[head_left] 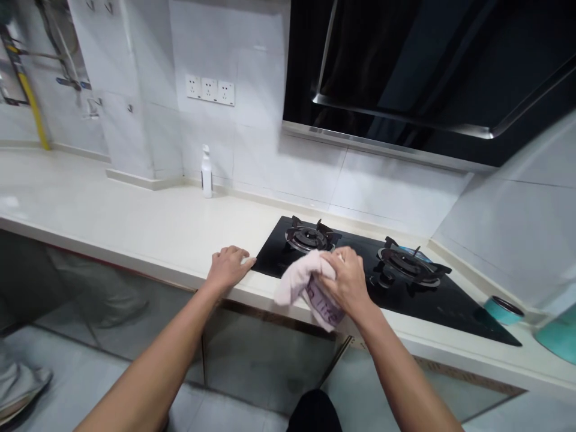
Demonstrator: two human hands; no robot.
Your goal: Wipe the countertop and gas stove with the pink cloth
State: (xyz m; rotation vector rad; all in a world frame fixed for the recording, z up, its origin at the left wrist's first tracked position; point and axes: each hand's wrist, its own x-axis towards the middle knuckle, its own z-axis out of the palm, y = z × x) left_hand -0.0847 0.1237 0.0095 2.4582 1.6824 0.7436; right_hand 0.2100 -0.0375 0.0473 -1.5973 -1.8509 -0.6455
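Note:
My right hand [347, 282] is closed on a bunched pale pink cloth [299, 279] with purple lettering on its hanging part. The cloth is over the front edge of the black gas cooktop [432, 306], in front of the left burner [310, 236]. On the white countertop [148, 231], my left hand [228, 266] rests with its thumb apart from the fingers, beside the cooktop's front left corner. That hand holds nothing I can see. The right burner [411, 264] has a black pan support, with something blue partly hidden behind it.
A white spray bottle [206, 174] stands by the wall below the sockets [210, 90]. A black range hood [405, 72] overhangs the cooktop. At the right are a teal round container [504, 311] and a larger teal object [560, 336]. Cabinet doors [265, 354] lie below the counter.

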